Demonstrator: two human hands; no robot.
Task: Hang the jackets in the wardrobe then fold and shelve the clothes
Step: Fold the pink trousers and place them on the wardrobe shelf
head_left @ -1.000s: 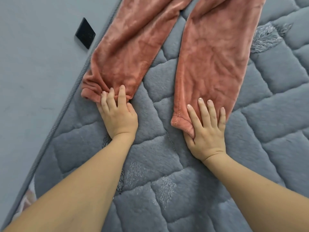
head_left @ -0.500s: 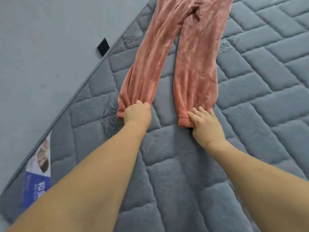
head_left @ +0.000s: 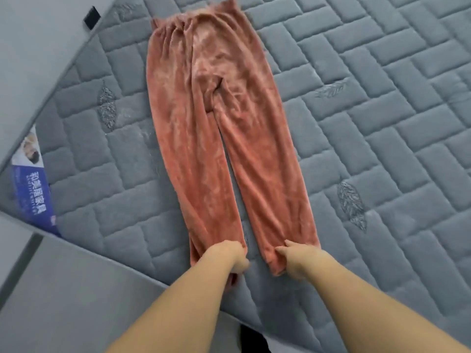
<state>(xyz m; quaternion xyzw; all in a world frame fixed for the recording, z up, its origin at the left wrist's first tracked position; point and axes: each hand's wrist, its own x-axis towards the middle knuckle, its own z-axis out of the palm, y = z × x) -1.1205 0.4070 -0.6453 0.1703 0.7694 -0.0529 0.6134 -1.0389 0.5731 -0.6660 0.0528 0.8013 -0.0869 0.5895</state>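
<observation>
Trousers: a pair of pink fleece trousers lies flat on the mattress, waistband at the far end, legs running back toward the near edge, a narrow strip of grey showing between them.
Spot on the mattress: closer to the left edge than the right; both cuffs stop just short of the near edge.
Left hand: the left hand sits on the cuff of the left leg, knuckles up, fingers curled under and gripping the fabric; the fingertips are hidden, so how they lie I cannot tell.
Right hand: the right hand holds the cuff of the right leg, thumb and forefinger pinching the inner corner of the hem, the other fingers tucked out of sight.
Cuffs: both bunched a little where the hands grip; the left one droops below the wrist.
Mattress: grey, quilted in brick-like blocks with stitched leaf motifs.
Label: a blue and white printed label on the mattress's left edge, near its near-left corner.
Black patch: a small black square beyond the far-left edge.
</observation>
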